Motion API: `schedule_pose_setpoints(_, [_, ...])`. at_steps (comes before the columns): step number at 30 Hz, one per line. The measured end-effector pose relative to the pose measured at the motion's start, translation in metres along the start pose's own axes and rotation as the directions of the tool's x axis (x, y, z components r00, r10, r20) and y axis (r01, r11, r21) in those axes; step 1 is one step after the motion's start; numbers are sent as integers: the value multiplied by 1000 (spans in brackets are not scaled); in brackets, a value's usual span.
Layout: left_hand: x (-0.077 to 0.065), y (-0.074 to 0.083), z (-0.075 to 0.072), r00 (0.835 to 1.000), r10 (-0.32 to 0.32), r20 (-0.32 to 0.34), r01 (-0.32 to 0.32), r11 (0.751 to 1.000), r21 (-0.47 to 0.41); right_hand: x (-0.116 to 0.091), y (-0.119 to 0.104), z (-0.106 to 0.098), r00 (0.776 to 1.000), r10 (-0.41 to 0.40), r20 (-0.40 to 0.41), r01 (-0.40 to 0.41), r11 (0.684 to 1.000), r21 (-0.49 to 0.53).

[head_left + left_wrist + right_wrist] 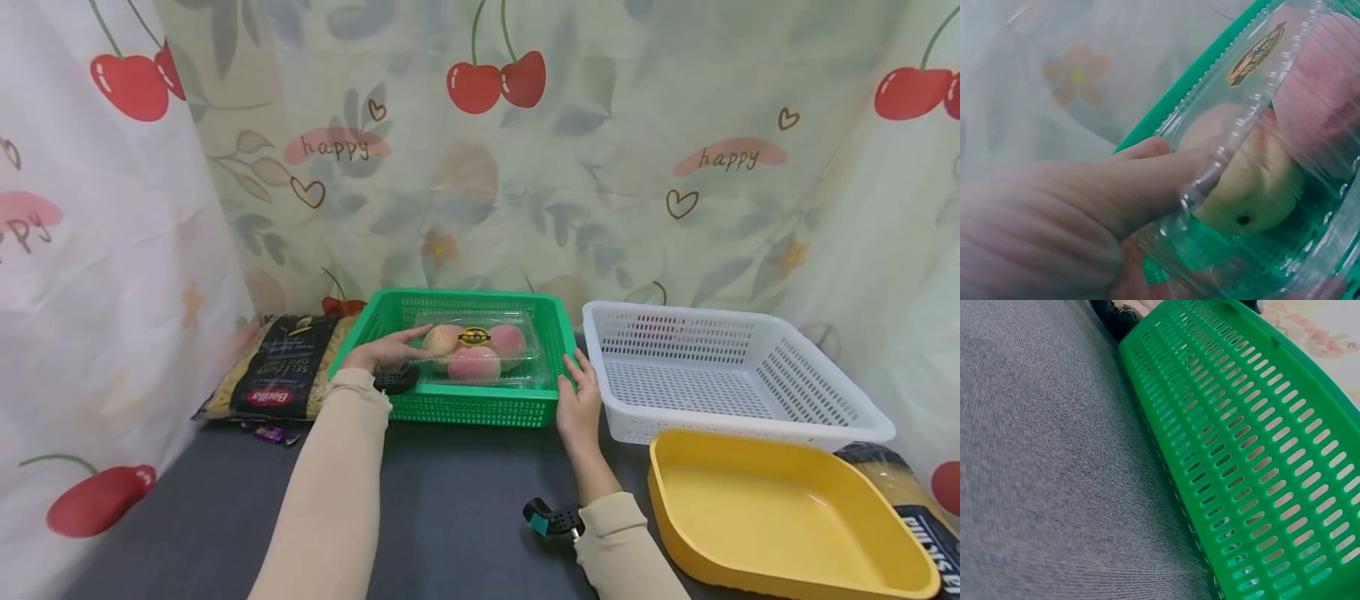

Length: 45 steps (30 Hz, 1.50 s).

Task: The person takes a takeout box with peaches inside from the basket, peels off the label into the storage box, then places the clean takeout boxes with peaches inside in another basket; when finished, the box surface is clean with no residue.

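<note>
A clear plastic clamshell box (474, 337) of pink-yellow peaches (475, 364) lies inside a green perforated basket (465, 408). My left hand (390, 350) grips the box at its left end. In the left wrist view the thumb (1166, 181) lies across the lid, while fingers show through the plastic below. At the basket's front right corner is my right hand (580, 404), its fingers extended against the outer side and rim. The right wrist view holds only the slotted green side wall (1241, 437) and the dark cloth; the hand itself is out of that frame.
Right of the green basket stands a white perforated basket (615, 429), with a yellow tray (780, 508) in front. A Barilla pasta bag (277, 367) leans at the left, a small purple-wrapped sweet (272, 433) before it. Another bag (911, 508) lies partly hidden at far right.
</note>
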<state>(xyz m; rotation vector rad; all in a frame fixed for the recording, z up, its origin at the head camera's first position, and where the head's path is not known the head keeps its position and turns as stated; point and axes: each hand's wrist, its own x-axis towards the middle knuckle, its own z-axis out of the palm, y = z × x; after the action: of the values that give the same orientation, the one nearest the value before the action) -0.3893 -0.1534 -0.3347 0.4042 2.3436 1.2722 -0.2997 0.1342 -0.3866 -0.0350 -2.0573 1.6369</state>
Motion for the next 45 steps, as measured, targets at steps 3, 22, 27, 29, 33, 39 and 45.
schedule_pose_setpoints(3, [0, 0, -2, 1000, 6, -11, -6, 1000, -4, -1, 1, 0, 1000, -7, -3, 7, 1000, -3])
schedule_pose_setpoints(22, [-8, 20, -6, 987, -90, -134, 35, 929, -369, -2, 1, 1, 999, -28, -16, 28, 1000, -9])
schedule_pose_setpoints(27, [-10, 24, -7, 976, -124, -180, 35, 902, -430, -1, 0, 1, 1000, -20, -18, 20, 1000, -13])
schedule_pose_setpoints(29, [-11, 24, -7, 969, -138, -203, 34, 895, -444, -1, 0, 1, 1000, -11, -14, 11, 1000, -13])
schedule_pose_setpoints(33, [-13, 24, -6, 962, -146, -229, 27, 889, -456, -1, -1, 0, 1000, 7, -1, -7, 1000, -12])
schedule_pose_setpoints(39, [-17, 26, -6, 960, -135, -247, -3, 872, -490, -1, -1, -1, 1000, 19, 5, -19, 1000, -14])
schedule_pose_setpoints(45, [-21, 26, -5, 958, -105, -265, -43, 865, -499, -1, -1, 0, 1000, 23, 12, -23, 1000, -8])
